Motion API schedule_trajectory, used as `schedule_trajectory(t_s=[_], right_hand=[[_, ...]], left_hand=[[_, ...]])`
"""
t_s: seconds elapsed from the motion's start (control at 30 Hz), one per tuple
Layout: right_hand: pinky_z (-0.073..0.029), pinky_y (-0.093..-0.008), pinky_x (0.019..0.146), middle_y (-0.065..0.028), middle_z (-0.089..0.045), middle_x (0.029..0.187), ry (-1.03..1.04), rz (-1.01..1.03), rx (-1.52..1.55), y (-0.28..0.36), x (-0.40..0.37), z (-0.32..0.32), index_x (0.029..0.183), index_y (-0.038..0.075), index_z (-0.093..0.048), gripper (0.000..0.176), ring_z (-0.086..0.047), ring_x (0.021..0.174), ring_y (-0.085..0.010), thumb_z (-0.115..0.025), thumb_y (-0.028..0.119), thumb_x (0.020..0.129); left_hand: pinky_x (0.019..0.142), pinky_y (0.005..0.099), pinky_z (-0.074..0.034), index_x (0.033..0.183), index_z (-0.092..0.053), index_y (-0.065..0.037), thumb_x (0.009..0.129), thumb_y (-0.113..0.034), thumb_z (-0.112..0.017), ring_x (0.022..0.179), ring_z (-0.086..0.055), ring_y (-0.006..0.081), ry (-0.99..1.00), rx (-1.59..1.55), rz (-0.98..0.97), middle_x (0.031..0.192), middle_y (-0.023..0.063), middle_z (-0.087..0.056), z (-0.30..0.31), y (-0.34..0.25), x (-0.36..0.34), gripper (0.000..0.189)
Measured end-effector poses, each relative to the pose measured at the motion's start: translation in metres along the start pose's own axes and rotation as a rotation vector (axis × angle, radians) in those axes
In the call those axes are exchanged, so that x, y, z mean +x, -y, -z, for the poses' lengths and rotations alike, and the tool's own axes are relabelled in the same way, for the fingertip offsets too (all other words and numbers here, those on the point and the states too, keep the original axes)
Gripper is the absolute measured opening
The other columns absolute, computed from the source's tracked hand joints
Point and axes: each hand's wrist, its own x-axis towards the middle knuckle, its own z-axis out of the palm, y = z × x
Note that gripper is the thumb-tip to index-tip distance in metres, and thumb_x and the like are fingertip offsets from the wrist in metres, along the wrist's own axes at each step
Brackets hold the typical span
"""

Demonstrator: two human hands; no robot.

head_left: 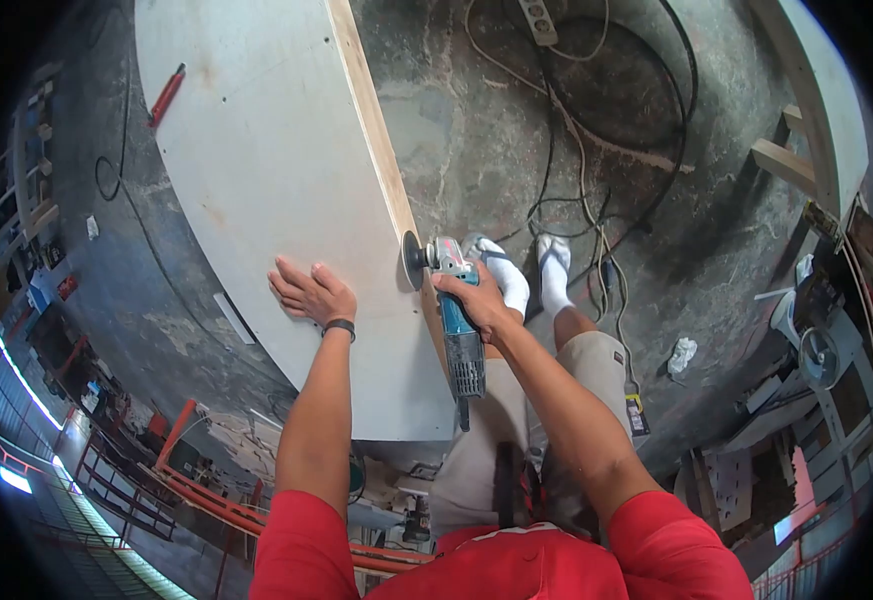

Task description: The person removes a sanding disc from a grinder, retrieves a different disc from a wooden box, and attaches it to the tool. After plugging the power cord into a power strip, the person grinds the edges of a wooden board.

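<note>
My right hand [476,300] is wrapped round the teal body of an angle grinder [461,345]. The grinder's dark round disc [413,260] stands on edge right at the plywood edge of a large pale panel [266,140]. My left hand [313,292] lies flat on the panel's face, fingers spread and pointing away from me, with a dark band at the wrist. Along the panel's right side runs a bare wooden edge [371,120], and small dark screw marks dot the surface.
A red tool [167,95] lies on the panel's far left edge. Black and beige cables [581,150] run from a power strip [537,20] across the concrete floor near my feet. At the right stand another curved panel [821,90] and a fan [818,357]. Red metal bars [206,490] lie at lower left.
</note>
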Motion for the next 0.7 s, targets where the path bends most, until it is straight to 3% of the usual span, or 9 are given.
schedule_trajectory(t_s=[0.17, 0.3, 0.37, 0.4, 0.47, 0.57, 0.7], right_hand=[[-0.052, -0.0315, 0.078, -0.0125, -0.062, 0.105, 0.026, 0.056, 0.009, 0.071, 0.018, -0.016, 0.124, -0.004, -0.051, 0.076, -0.061, 0.091, -0.0181, -0.085, 0.039, 0.072], [-0.053, -0.0322, 0.078, -0.0121, -0.062, 0.103, 0.029, 0.105, -0.016, 0.121, 0.04, -0.027, 0.124, -0.004, -0.05, 0.076, -0.061, 0.09, -0.0181, -0.087, 0.037, 0.072], [-0.053, -0.0327, 0.078, -0.0131, -0.062, 0.104, 0.043, 0.099, -0.012, 0.146, 0.043, -0.034, 0.124, -0.004, -0.05, 0.076, -0.062, 0.09, -0.0185, -0.086, 0.037, 0.072], [-0.053, -0.0306, 0.073, -0.0106, -0.062, 0.099, 0.038, 0.129, -0.02, 0.157, 0.046, -0.037, 0.121, -0.002, -0.051, 0.069, -0.061, 0.083, -0.0161, -0.085, 0.036, 0.074], [-0.053, -0.0288, 0.068, -0.0083, -0.062, 0.095, 0.056, 0.199, 0.005, 0.172, 0.062, -0.042, 0.117, 0.0, -0.052, 0.06, -0.062, 0.077, -0.0139, -0.084, 0.033, 0.077], [-0.054, -0.0327, 0.076, -0.0129, -0.062, 0.102, 0.08, 0.167, 0.033, 0.205, 0.066, -0.049, 0.121, -0.005, -0.05, 0.073, -0.062, 0.087, -0.0175, -0.086, 0.035, 0.072], [-0.053, -0.0328, 0.078, -0.013, -0.062, 0.102, 0.061, 0.139, 0.007, 0.209, 0.068, -0.048, 0.121, -0.004, -0.051, 0.073, -0.062, 0.088, -0.018, -0.086, 0.035, 0.071]], left_hand=[[0.117, 0.0564, -0.013, 0.156, -0.025, -0.006, 0.098, -0.037, -0.05, 0.148, -0.019, 0.0401, 0.036, -0.096, -0.007, 0.159, 0.0255, -0.018, 0.004, 0.001, 0.04, 0.07], [0.118, 0.0547, -0.015, 0.154, -0.03, -0.007, 0.098, -0.037, -0.056, 0.143, -0.027, 0.0426, -0.143, -0.303, -0.142, 0.155, 0.0266, -0.026, -0.007, -0.051, 0.159, 0.068], [0.118, 0.0558, -0.014, 0.154, -0.031, -0.008, 0.099, -0.04, -0.052, 0.145, -0.024, 0.0408, -0.082, -0.415, -0.134, 0.156, 0.025, -0.024, -0.012, -0.084, 0.207, 0.066], [0.118, 0.0558, -0.014, 0.154, -0.031, -0.008, 0.099, -0.04, -0.052, 0.145, -0.024, 0.0408, -0.079, -0.411, -0.13, 0.156, 0.025, -0.024, -0.015, -0.095, 0.212, 0.066], [0.116, 0.0554, -0.018, 0.154, -0.032, -0.013, 0.101, -0.045, -0.046, 0.147, -0.022, 0.0373, -0.177, -0.02, -0.039, 0.158, 0.021, -0.024, -0.021, -0.117, 0.213, 0.064], [0.116, 0.0559, -0.016, 0.155, -0.032, -0.016, 0.101, -0.049, -0.042, 0.148, -0.021, 0.0356, -0.17, -0.041, -0.044, 0.158, 0.02, -0.024, -0.019, -0.117, 0.213, 0.064], [0.116, 0.0555, -0.017, 0.155, -0.031, -0.016, 0.101, -0.049, -0.043, 0.147, -0.023, 0.0361, -0.157, -0.043, -0.042, 0.158, 0.0194, -0.024, -0.018, -0.119, 0.213, 0.065]])
